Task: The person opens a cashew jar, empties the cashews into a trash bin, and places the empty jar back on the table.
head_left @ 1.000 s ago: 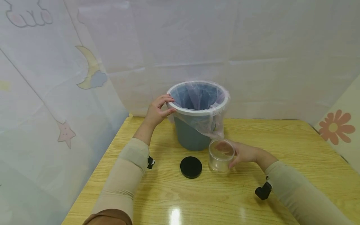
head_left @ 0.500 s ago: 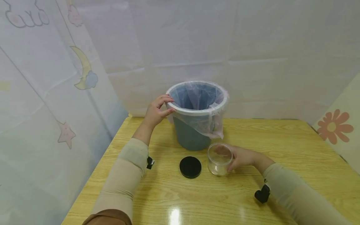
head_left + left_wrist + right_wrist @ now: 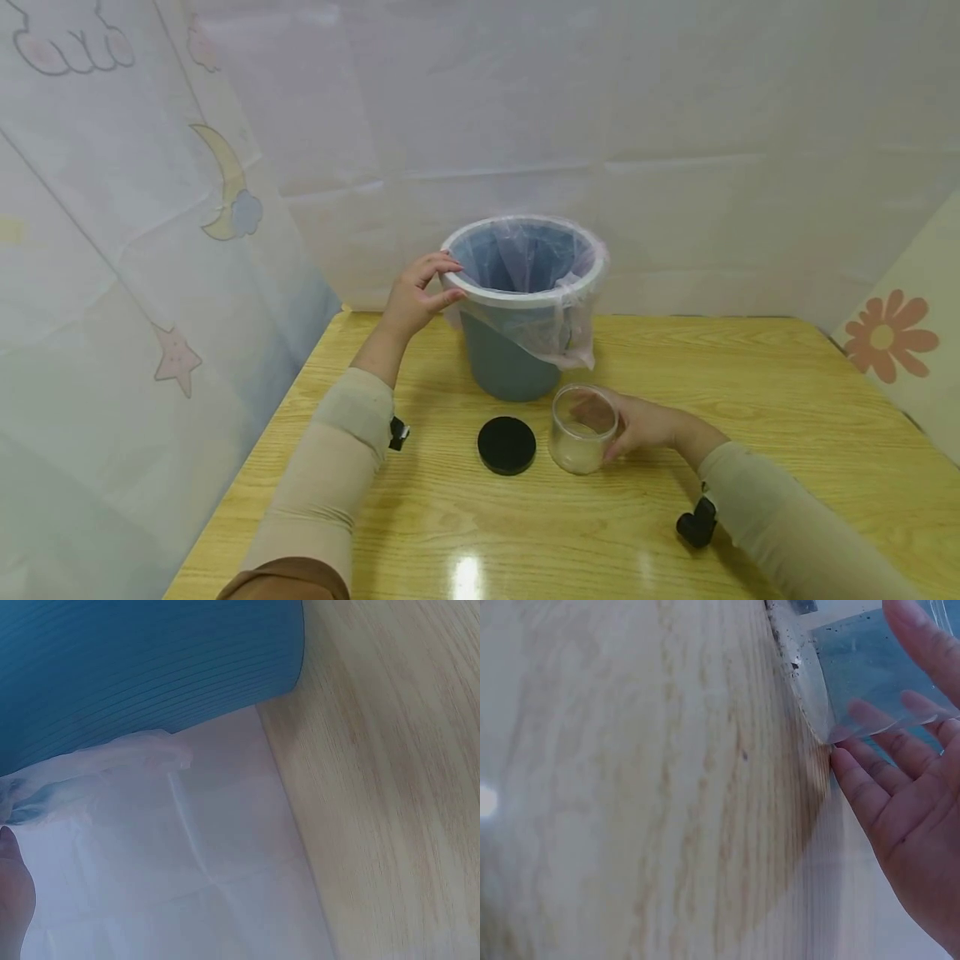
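Note:
A blue-grey trash can (image 3: 504,358) with a white rim stands on the table, lined with a thin pink plastic bag (image 3: 551,337) that folds over its edge. My left hand (image 3: 412,298) grips the rim at its left side, thumb and fingers apart on it. Only a fingertip (image 3: 13,896) of that hand shows in the left wrist view. With my right hand (image 3: 643,423) I hold a clear plastic jar (image 3: 576,457), upright and lidless, at its right side. Small dark specks show near the jar's base (image 3: 799,671) in the right wrist view.
A round black lid (image 3: 507,446) lies flat on the wooden table (image 3: 450,517), just left of the jar. Pale printed sheets (image 3: 495,108) hang behind and beside the table.
My right hand has brought the jar down and slightly nearer, away from the trash can's hanging bag. My left hand stays on the rim.

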Tool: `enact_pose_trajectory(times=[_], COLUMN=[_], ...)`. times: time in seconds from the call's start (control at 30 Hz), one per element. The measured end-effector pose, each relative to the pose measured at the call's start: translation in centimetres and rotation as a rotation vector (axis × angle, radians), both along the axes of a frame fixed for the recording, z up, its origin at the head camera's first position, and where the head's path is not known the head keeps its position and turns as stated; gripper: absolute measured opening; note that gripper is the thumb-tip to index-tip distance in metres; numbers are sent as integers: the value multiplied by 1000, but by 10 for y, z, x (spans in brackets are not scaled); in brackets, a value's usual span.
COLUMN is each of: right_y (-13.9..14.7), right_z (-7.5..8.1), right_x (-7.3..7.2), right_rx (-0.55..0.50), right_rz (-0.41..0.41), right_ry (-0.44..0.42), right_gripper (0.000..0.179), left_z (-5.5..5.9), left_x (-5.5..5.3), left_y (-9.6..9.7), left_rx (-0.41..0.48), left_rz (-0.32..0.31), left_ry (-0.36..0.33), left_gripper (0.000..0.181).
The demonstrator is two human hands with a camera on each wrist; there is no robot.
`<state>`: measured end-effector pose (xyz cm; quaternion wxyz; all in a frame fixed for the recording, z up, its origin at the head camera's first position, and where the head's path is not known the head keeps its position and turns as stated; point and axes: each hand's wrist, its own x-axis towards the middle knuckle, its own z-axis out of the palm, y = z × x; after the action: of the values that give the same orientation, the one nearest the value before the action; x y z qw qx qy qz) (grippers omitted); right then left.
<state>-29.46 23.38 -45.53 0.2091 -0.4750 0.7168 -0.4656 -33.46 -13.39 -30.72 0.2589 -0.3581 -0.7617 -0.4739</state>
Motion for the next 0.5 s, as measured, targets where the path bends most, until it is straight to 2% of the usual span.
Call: enact_pose_trajectory(times=[0.33, 0.5], right_y=[2, 6], right_z=[4, 7], right_x=[2, 3], right_rx=[37, 43], right_rz=[-58, -72], right_ry=[-55, -79], right_gripper=[96, 98], left_z=[0, 0], left_x=[-1, 1], left_y=[-1, -1], left_rx=[3, -15], left_rz=[1, 21], left_ry=[6, 14], left_gripper=[34, 33])
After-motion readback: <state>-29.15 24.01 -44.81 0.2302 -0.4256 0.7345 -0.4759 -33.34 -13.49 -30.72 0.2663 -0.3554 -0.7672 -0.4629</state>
